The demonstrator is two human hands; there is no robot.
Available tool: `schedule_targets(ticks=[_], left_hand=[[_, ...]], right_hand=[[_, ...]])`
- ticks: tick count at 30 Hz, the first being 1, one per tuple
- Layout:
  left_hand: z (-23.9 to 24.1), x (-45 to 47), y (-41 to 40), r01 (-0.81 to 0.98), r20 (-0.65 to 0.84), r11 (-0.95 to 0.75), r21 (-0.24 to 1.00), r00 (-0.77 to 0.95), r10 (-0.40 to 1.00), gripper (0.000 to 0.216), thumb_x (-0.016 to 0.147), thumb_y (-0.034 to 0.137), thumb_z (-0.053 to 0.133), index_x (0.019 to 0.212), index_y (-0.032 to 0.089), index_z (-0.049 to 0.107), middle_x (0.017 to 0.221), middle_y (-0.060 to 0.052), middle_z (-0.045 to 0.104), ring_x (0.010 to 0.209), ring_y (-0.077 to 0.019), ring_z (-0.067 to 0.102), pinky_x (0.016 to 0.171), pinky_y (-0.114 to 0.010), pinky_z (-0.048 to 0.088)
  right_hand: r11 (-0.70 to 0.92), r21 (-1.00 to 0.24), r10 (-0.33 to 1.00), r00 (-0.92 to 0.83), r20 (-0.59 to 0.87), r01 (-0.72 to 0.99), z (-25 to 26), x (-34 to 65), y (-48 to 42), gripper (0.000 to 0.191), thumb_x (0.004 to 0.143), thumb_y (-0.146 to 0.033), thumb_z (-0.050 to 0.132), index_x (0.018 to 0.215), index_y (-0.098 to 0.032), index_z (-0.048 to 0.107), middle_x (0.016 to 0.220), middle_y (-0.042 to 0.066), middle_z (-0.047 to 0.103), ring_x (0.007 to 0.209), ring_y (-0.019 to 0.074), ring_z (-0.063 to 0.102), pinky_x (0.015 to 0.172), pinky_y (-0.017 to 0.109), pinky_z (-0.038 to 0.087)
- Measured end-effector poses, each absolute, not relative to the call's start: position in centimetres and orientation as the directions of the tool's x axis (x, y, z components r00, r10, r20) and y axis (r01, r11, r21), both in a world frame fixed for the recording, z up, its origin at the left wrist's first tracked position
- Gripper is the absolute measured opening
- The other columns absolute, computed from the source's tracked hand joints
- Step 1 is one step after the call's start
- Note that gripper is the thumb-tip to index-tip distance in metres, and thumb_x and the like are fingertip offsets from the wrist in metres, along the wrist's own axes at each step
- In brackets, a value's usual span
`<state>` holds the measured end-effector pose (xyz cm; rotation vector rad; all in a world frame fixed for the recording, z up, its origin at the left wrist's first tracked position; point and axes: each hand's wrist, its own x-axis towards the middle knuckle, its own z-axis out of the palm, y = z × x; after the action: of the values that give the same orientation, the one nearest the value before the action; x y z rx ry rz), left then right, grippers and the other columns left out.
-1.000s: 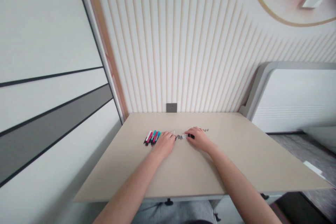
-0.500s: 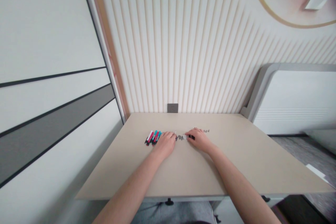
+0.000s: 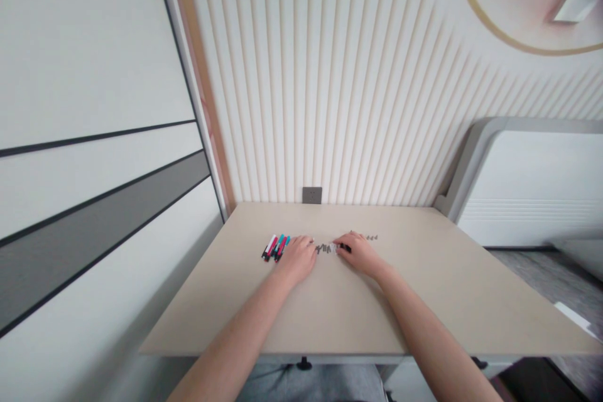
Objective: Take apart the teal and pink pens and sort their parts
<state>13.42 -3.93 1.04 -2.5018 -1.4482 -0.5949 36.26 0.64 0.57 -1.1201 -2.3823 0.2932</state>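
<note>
Several markers (image 3: 276, 247) lie beside the left hand (image 3: 296, 260); small gray pieces (image 3: 325, 249) sit between it and the right hand (image 3: 362, 255), fingers curled down, any pinch unclear.

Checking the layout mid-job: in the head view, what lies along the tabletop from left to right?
Colored markers → left hand → small grey pieces → right hand → more grey pieces

Grey pieces (image 3: 325, 249) block the gap between left hand (image 3: 296, 260) and right hand (image 3: 360, 255).

Left hand (image 3: 296, 260) beside colored markers (image 3: 276, 247), right hand (image 3: 360, 253) touching black piece (image 3: 345, 248), beige tabletop (image 3: 377, 314)
</note>
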Motion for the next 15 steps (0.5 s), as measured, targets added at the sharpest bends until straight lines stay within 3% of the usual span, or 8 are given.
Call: schedule_targets(ticks=[4,8,15], left_hand=[[2.2,12.0,-3.5,0.877,0.489,-0.465,0.123,0.354,0.797,0.020,0.094,0.022,0.046,0.098,0.019,0.065,0.101,-0.007,0.065,0.099,-0.0207,0.057,0.090,-0.035,0.044],[3.0,8.6,-2.4,0.923,0.540,-0.314,0.221,0.152,0.828,0.023,0.093,0.022,0.044,0.103,0.018,0.065,0.106,-0.007,0.065,0.103,-0.0207,0.057,0.093,-0.034,0.043],[2.9,3.4,-1.7,0.952,0.488,-0.041,0.305,-0.119,0.865,0.026,0.090,0.021,0.046,0.105,0.015,0.066,0.109,-0.009,0.067,0.105,-0.0214,0.059,0.097,-0.032,0.043]], right_hand=[[0.632,-0.397,0.772,-0.490,0.406,0.666,0.6,36.4,0.8,0.024,0.092,-0.026,0.050,0.106,-0.023,0.069,0.104,0.006,0.070,0.099,0.0222,0.060,0.090,0.036,0.042],[0.603,-0.440,0.778,-0.371,0.506,0.665,0.5,36.7,1.2,0.030,0.092,-0.025,0.045,0.115,-0.023,0.064,0.106,0.008,0.068,0.100,0.0222,0.059,0.091,0.038,0.043],[0.568,-0.546,0.767,-0.156,0.622,0.616,0.2,37.0,1.9,0.044,0.090,-0.027,0.043,0.134,-0.022,0.046,0.106,0.008,0.065,0.096,0.0219,0.058,0.089,0.040,0.045]])
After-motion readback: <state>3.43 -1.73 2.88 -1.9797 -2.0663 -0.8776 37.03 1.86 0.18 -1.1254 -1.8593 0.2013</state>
